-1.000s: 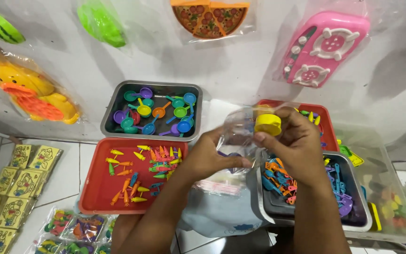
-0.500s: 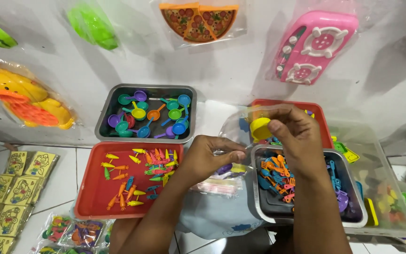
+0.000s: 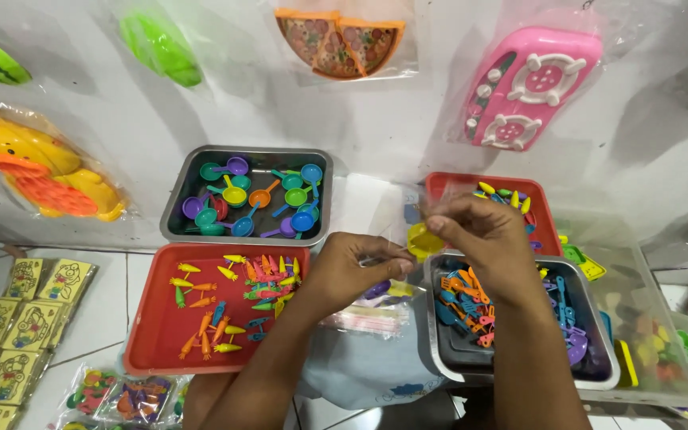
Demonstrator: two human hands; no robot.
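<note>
My left hand [image 3: 353,267] pinches the edge of a small clear plastic bag [image 3: 408,215] at the middle of the view. My right hand [image 3: 479,235] holds a small yellow toy pan [image 3: 422,239] at the bag's mouth, fingers closed on it. Both hands hover between a red tray [image 3: 157,334] of small toy carrots and corn and a metal tray [image 3: 447,362] of small coloured toy utensils. A purple toy piece [image 3: 376,291] lies just below my left hand.
A metal tray [image 3: 177,203] of coloured toy pans sits at the back, a second red tray [image 3: 543,211] at back right. Bagged toys hang on the white wall: a pink stove [image 3: 531,87], pizza [image 3: 336,40], yellow duck [image 3: 33,167]. Packets [image 3: 9,334] lie at left.
Both hands with the bag and the yellow pan have dropped lower and moved slightly left, closer together; the bag is now more crumpled between them.
</note>
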